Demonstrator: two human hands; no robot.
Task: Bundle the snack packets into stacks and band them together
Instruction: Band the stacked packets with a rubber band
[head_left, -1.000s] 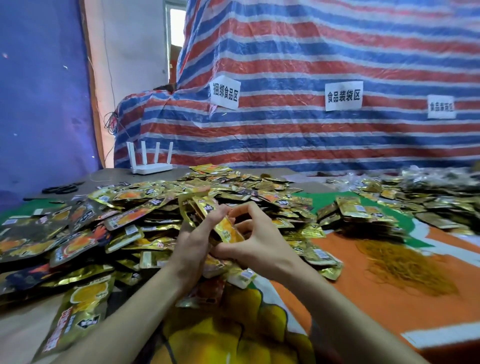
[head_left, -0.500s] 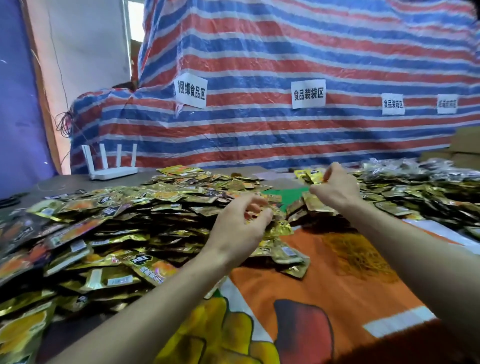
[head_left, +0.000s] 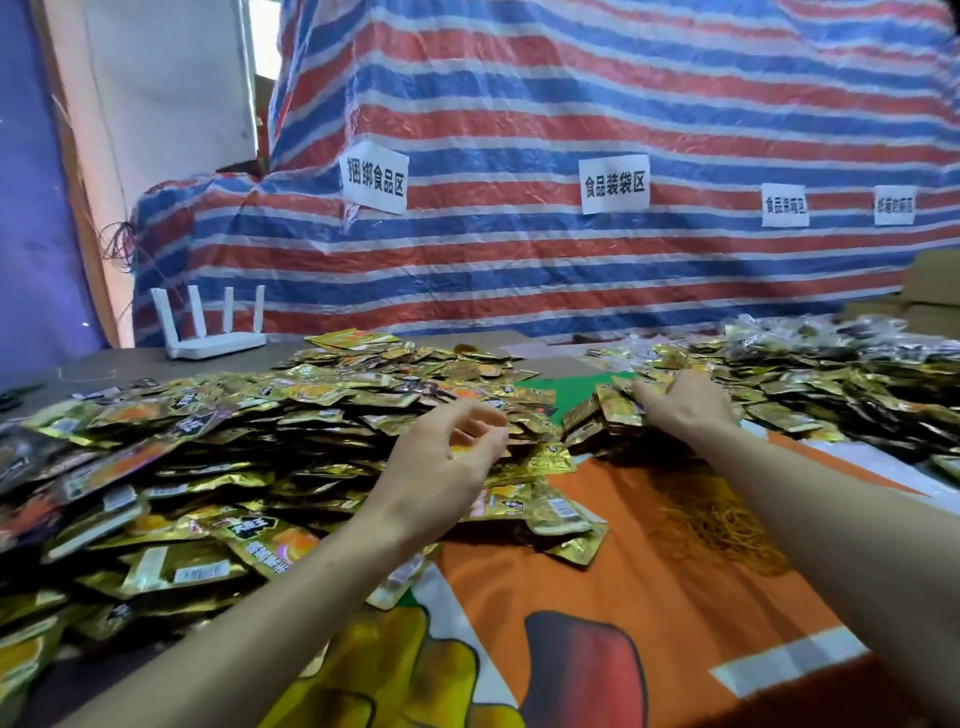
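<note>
A big heap of loose gold snack packets (head_left: 218, 457) covers the left half of the table. My left hand (head_left: 447, 462) hovers over the heap's right edge with its fingers loosely curled, and I see nothing held in it. A little to the right lies a group of stacked packet bundles (head_left: 608, 415). My right hand (head_left: 685, 408) rests on top of them, fingers stretched out over the packets. A pile of thin yellow rubber bands (head_left: 722, 519) lies on the orange cloth below my right wrist.
More gold and dark packets (head_left: 841, 395) spread across the far right. A white router (head_left: 213, 332) stands at the back left. A striped tarpaulin with paper labels (head_left: 613, 184) forms the back wall. Cardboard boxes (head_left: 930, 291) are at the right. The printed orange cloth (head_left: 597, 597) lies in front.
One second ago both hands were together on a bundle over the loose heap. My right hand then carried it right and has come down on the stacked bundles. My left hand stayed over the heap.
</note>
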